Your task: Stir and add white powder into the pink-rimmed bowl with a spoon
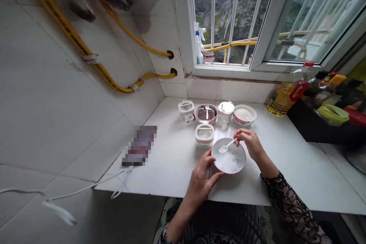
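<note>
My left hand grips the near left rim of a white bowl with a reddish edge, which looks tilted toward me. White grains lie in the bowl. Pinched in my right hand is a small white spoon, its scoop over the inside of the bowl. Just behind the bowl stands a clear seasoning jar with a pale lid. Farther back are a second jar, a bowl of dark red-brown stuff with a clear lid and spoon on it, a third jar and a bowl of white grains.
An oil bottle and a black rack of sauce bottles stand at the back right of the white counter. A blurred-out flat object with a white cable lies left. A barred window is behind.
</note>
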A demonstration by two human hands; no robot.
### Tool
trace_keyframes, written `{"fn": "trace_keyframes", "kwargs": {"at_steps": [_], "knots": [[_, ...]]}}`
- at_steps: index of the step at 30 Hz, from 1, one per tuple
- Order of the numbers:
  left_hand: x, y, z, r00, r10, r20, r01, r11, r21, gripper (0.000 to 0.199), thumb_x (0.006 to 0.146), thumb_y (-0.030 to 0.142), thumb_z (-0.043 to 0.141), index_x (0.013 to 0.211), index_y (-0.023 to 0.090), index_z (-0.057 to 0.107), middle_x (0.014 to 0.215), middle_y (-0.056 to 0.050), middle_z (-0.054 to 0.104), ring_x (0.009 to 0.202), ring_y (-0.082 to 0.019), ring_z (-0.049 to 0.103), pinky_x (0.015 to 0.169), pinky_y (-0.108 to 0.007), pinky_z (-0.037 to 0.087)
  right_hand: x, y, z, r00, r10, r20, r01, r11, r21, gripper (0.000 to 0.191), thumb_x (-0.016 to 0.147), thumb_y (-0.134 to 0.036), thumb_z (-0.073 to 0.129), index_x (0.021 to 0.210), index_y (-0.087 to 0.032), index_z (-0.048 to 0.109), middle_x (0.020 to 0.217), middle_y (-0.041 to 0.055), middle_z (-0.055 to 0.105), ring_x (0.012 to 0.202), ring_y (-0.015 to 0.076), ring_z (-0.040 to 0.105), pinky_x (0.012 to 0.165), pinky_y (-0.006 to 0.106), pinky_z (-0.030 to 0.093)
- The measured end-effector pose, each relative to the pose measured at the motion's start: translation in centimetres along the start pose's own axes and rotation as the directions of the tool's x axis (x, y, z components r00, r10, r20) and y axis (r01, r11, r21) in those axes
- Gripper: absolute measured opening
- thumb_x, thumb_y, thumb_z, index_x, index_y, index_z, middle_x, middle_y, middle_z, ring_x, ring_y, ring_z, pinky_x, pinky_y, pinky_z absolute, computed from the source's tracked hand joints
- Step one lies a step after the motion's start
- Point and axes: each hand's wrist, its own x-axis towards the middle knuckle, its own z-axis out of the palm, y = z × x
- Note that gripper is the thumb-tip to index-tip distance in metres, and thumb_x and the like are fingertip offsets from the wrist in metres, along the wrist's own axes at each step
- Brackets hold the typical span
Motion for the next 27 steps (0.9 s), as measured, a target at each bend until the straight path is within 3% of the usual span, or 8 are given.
{"fn": "trace_keyframes", "kwargs": {"at_steps": [7,11,13,16,19,21,25,27], "knots": [[-0.1,-0.3,0.1,1.0,-0.009,-0.007,0.009,1.0,-0.001,0.028,0.087,0.029,0.071,0.111,0.023,0.057,0.15,-0.018,0.052,0.132,-0.03,0.06,0.103,-0.045,0.055,0.1,0.2,0.6,1.0,-0.006,0.013,0.005,0.999,0.034,0.014,0.069,-0.031,0.063,0.072,-0.018,0.067,0.058,0.0026,0.069,0.055,0.0161,0.06,0.06,0.031,0.049],[-0.1,-0.3,0.2,1.0,0.007,-0.007,-0.007,1.0,-0.003,0.028,0.087,0.027,0.071,0.111,0.023,0.057,0.149,-0.018,0.053,0.133,-0.03,0.059,0.103,-0.045,0.055,0.0,0.3,1.8,0.984,-0.179,0.002,0.179,0.983,-0.044,0.02,0.082,-0.038,0.063,0.088,-0.019,0.068,0.077,0.0062,0.076,0.069,0.0194,0.069,0.066,0.032,0.053],[0.0,-0.2,0.2,1.0,0.01,-0.012,-0.01,1.0,-0.004,0.029,0.087,0.027,0.071,0.111,0.023,0.057,0.149,-0.017,0.053,0.134,-0.03,0.058,0.104,-0.045,0.055,-0.1,0.4,2.4,0.935,-0.356,0.006,0.351,0.92,-0.177,0.018,0.09,-0.036,0.059,0.096,-0.021,0.067,0.086,0.0073,0.077,0.077,0.0208,0.071,0.072,0.035,0.055],[0.0,-0.2,0.3,1.0,0.013,-0.016,-0.013,1.0,-0.008,0.028,0.087,0.027,0.071,0.111,0.024,0.057,0.149,-0.017,0.054,0.133,-0.03,0.059,0.103,-0.044,0.055,-0.3,0.7,3.1,0.784,-0.596,0.174,0.6,0.653,-0.463,0.016,0.096,-0.023,0.052,0.098,-0.023,0.068,0.087,0.0054,0.078,0.078,0.0205,0.07,0.091,0.044,0.051],[0.0,-0.2,0.3,1.0,0.018,-0.019,-0.018,1.0,-0.015,0.028,0.087,0.027,0.071,0.111,0.024,0.057,0.149,-0.017,0.053,0.132,-0.03,0.06,0.101,-0.043,0.056,-0.4,0.8,3.1,0.67,-0.662,0.336,0.704,0.421,-0.572,0.023,0.097,-0.014,0.047,0.097,-0.023,0.068,0.081,0.0023,0.077,0.07,0.0181,0.068,0.101,0.048,0.043],[0.0,-0.3,0.3,1.0,0.021,-0.022,-0.022,1.0,-0.012,0.029,0.087,0.027,0.071,0.112,0.024,0.057,0.149,-0.017,0.053,0.132,-0.03,0.06,0.1,-0.043,0.057,-0.5,0.7,2.7,0.66,-0.69,0.296,0.703,0.43,-0.566,0.022,0.097,-0.013,0.048,0.099,-0.023,0.067,0.083,0.0019,0.078,0.07,0.0176,0.068,0.1,0.046,0.043],[0.0,-0.3,0.2,1.0,0.023,-0.011,-0.023,1.0,0.009,0.029,0.087,0.027,0.072,0.112,0.024,0.057,0.149,-0.018,0.053,0.134,-0.031,0.058,0.102,-0.045,0.056,-0.9,0.1,1.1,0.713,-0.693,0.111,0.634,0.568,-0.525,0.018,0.092,-0.015,0.051,0.088,-0.024,0.066,0.07,0.0008,0.073,0.081,0.0222,0.066,0.091,0.041,0.048],[0.0,-0.3,0.1,1.0,0.019,-0.006,-0.019,1.0,0.015,0.028,0.087,0.028,0.071,0.111,0.024,0.057,0.15,-0.018,0.052,0.134,-0.031,0.057,0.102,-0.045,0.056,-1.0,0.0,0.4,0.736,-0.671,0.086,0.606,0.597,-0.525,0.019,0.087,-0.015,0.05,0.078,-0.024,0.064,0.063,0.001,0.068,0.082,0.0236,0.063,0.084,0.038,0.05]]}}
